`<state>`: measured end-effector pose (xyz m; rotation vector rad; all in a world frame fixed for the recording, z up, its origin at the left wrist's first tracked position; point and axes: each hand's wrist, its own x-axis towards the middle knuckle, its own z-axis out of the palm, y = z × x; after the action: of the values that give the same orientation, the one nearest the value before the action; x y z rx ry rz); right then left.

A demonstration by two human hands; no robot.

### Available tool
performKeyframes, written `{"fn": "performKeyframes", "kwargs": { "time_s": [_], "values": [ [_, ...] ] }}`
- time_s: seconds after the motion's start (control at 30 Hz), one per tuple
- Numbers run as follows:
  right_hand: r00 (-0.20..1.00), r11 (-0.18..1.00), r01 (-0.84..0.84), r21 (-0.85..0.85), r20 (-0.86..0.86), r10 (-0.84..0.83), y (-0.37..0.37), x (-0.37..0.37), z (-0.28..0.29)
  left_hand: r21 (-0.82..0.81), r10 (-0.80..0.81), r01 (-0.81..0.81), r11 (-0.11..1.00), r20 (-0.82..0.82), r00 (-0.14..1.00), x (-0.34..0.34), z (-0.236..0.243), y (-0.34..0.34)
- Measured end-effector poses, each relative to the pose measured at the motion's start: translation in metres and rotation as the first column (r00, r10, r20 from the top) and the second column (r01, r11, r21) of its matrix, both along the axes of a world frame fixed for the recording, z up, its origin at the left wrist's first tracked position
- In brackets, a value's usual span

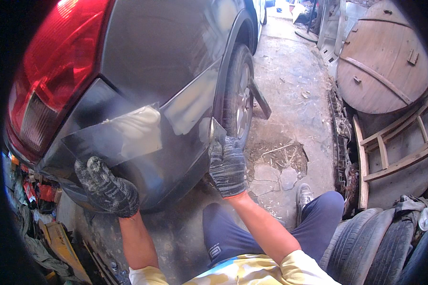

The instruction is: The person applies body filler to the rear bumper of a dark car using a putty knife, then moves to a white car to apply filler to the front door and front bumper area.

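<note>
Bright light is coming from the top, washing out the far concrete floor (pixel 290 61); the red tail light (pixel 64 52) is catching glare; the lower left is sitting in shadow; fisheye distortion is bending edges toward black corners.

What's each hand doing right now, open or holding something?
Left hand: closed, holding a see-through sheet with cream-coloured paste on it.
Right hand: closed, holding a small flat spreader.

The gloved left hand (pixel 107 187) hides the lower left corner of the clear sheet (pixel 83 142); the gloved right hand (pixel 227 166) covers the lower end of a small thin plate (pixel 217 129); the picture's top edge cuts the red tail light (pixel 62 61); clutter (pixel 45 192) along the floor's (pixel 292 71) left edge is too jumbled to tell apart
</note>
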<state>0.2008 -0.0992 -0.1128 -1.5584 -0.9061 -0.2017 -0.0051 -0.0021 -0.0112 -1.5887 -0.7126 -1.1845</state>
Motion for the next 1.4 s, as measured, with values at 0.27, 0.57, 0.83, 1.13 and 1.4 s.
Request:
{"fn": "performKeyframes", "kwargs": {
  "time_s": [0.27,0.57,0.83,1.13,1.4],
  "values": [
    [0.998,0.997,0.067,0.047,0.016,-0.068,0.011,-0.016,0.004,0.074,0.014,-0.011,0.997,-0.031,0.999,0.004,0.004,-0.004],
    [0.997,0.998,-0.014,0.054,0.073,0.01,-0.002,-0.042,0.009,0.063,-0.004,0.006,0.998,-0.029,1.0,-0.001,0.004,-0.001],
    [0.995,0.995,0.094,0.042,0.031,-0.096,-0.001,-0.002,0.0,0.022,-0.01,0.01,1.0,-0.034,0.999,-0.005,0.003,0.002],
    [0.989,0.991,0.025,0.131,0.144,-0.044,0.01,-0.02,0.013,0.079,0.014,-0.011,0.997,-0.027,1.0,-0.004,0.002,0.003],
    [0.994,0.994,0.106,0.013,-0.009,-0.105,-0.005,0.006,0.001,0.059,0.023,-0.021,0.998,-0.027,0.999,-0.002,0.004,-0.001]
  ]
}}
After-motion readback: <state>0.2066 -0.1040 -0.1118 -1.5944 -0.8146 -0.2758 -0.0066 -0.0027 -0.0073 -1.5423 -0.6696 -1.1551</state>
